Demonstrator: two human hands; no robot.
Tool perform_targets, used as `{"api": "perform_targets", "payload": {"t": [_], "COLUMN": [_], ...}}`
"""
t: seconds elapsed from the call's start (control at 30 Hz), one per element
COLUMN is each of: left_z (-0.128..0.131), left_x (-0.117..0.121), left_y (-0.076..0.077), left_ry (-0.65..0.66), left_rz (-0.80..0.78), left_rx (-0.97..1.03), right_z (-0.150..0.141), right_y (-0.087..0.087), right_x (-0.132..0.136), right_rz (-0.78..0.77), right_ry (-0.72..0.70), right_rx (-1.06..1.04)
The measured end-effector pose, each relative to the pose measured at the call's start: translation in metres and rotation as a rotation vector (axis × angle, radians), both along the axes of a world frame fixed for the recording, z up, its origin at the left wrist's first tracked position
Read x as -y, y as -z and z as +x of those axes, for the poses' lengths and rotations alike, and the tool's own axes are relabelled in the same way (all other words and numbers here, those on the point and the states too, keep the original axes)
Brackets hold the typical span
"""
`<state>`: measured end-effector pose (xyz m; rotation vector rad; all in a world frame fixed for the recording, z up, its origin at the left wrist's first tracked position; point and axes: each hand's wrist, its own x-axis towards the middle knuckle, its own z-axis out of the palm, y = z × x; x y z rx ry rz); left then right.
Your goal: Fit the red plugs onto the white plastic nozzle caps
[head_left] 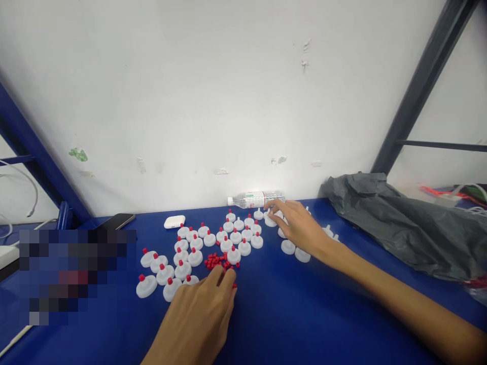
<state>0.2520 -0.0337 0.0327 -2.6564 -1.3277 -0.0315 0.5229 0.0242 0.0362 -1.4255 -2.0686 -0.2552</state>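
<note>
My left hand (203, 306) is over the near edge of a loose pile of small red caps (216, 260). Its fingers are bent down, and a red cap (234, 286) shows between thumb and index finger; the other fingertips are hidden. My right hand (294, 223) reaches to the back of the table, thumb and fingers closed around the nozzle of a round white lid (270, 219). More white lids with bare nozzles lie around and under this hand, partly covered. Left of it stand several white lids with red-tipped nozzles (195, 257).
A clear plastic bottle (256, 199) lies against the wall. A white earbud case (174, 221) and a dark phone (114, 221) rest at the back left. Grey plastic sheeting (380, 223) covers the right side. Metal posts (422, 81) flank the blue table (289, 314).
</note>
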Motion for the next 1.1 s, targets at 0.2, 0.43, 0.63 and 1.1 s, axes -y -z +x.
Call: {"api": "perform_targets", "payload": {"t": [0.2,0.43,0.63,1.1], "left_z": [-0.004,-0.012,-0.015,-0.013], "left_x": [-0.002,-0.003,-0.005,-0.006], "left_y": [0.003,0.009,0.011,0.014], "left_ry": [-0.006,0.089,0.171,0.21], "left_rz": [0.23,0.386,0.342,0.367], "left_rx": [0.115,0.17,0.138,0.219], "right_z": [-0.029,-0.059,-0.061,-0.054], "right_y": [0.0,0.009,0.012,0.011], "right_x": [0.022,0.039,0.041,0.036], "right_rz": [0.048,0.158,0.21,0.144], "right_ry": [-0.26,-0.512,-0.542,-0.574], "right_rx": [-0.007,0.214,0.244,0.158]}}
